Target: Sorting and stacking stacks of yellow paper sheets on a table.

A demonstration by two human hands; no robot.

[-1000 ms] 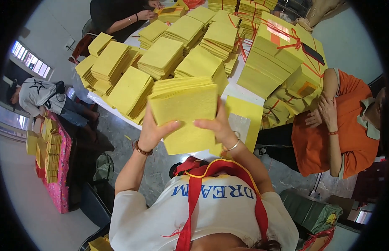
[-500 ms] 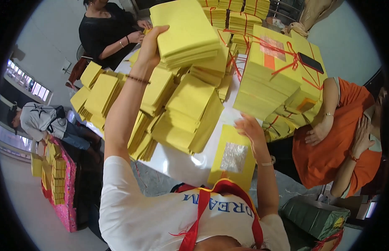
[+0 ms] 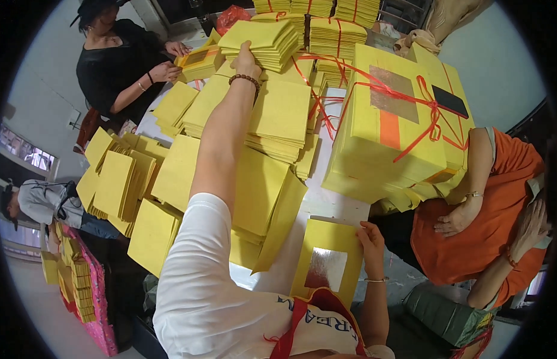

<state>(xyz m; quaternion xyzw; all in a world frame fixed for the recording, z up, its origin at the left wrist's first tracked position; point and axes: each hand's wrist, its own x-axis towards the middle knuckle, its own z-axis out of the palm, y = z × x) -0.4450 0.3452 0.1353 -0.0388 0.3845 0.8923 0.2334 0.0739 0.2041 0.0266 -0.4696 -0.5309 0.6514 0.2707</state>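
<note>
At the far side of the table my left hand is closed on a stack of yellow paper, gripping its near edge above other piles. Nearer me, the curled fingers of my right hand are at the right edge of a yellow paper sheet with a silver patch. Whether that sheet is single or a thin stack is hard to see. Between my hands lie several loose paper stacks, some leaning on each other.
A large yellow bundle tied with red string stands on the right, with a phone on top. Tied bundles rise at the back. One person in black handles paper; another in orange sits at right. A third stands far left.
My left hand has carried the paper stack away from me and lowered it toward the far piles. My right hand has come down to the edge of the silver-patched sheet.
</note>
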